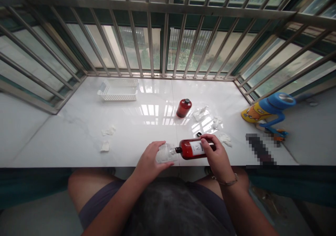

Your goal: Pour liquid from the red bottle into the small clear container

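Note:
My left hand [152, 157] is wrapped round a clear, see-through container [164, 153] near the front edge of the white counter [78, 131]. In my right hand [215, 154] lies a dark red bottle [193, 148] with a white label, tipped on its side. Its black neck points left and meets the mouth of the clear container. Whether liquid is flowing is too small to tell. Just behind the tipped bottle is a small black cap [198, 134]. A second red bottle [184, 108] with a black top stands farther back.
A white basket [118, 91] sits at the back left. Crumpled white pieces [105, 145] lie at left. Clear plastic wrapping [201, 113] is right of the standing bottle. A blue-and-yellow flask [262, 108] and a blurred dark object [259, 150] are at right. Metal bars [149, 40] line the window.

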A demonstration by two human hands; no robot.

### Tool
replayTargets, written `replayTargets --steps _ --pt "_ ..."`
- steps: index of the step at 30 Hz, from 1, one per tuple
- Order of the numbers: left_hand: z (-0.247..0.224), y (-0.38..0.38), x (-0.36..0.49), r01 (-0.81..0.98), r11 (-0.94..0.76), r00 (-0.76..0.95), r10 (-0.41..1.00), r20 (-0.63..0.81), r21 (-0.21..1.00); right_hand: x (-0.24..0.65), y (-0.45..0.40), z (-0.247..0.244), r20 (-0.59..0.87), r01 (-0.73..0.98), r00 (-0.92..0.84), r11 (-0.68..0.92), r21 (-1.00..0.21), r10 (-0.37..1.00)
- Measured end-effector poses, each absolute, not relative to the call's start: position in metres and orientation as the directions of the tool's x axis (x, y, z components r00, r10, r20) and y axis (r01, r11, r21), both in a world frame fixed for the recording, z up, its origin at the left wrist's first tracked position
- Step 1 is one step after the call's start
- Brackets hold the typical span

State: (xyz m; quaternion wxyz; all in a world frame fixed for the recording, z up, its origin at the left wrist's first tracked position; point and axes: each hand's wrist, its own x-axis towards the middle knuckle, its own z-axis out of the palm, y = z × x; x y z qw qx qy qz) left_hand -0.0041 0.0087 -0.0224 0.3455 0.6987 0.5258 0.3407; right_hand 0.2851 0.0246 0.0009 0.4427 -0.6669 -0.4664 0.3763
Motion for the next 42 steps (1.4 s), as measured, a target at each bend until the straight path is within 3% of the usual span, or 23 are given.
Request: replayTargets --steps 14,42 --pt "-0.0210 0.0090 -0.0045 0.454 -0.147 0.208 0.977 0.057 0.879 0.2898 0.0244 0.0047 -0.031 0.390 0.244 -0.128 -0.912 0.969" --pt "-0.0215 0.0088 -0.0039 0.445 -0.145 0.211 0.976 0.054 0.884 0.2873 0.0229 0.0105 -0.029 0.401 0.252 -0.131 -0.906 0.967"
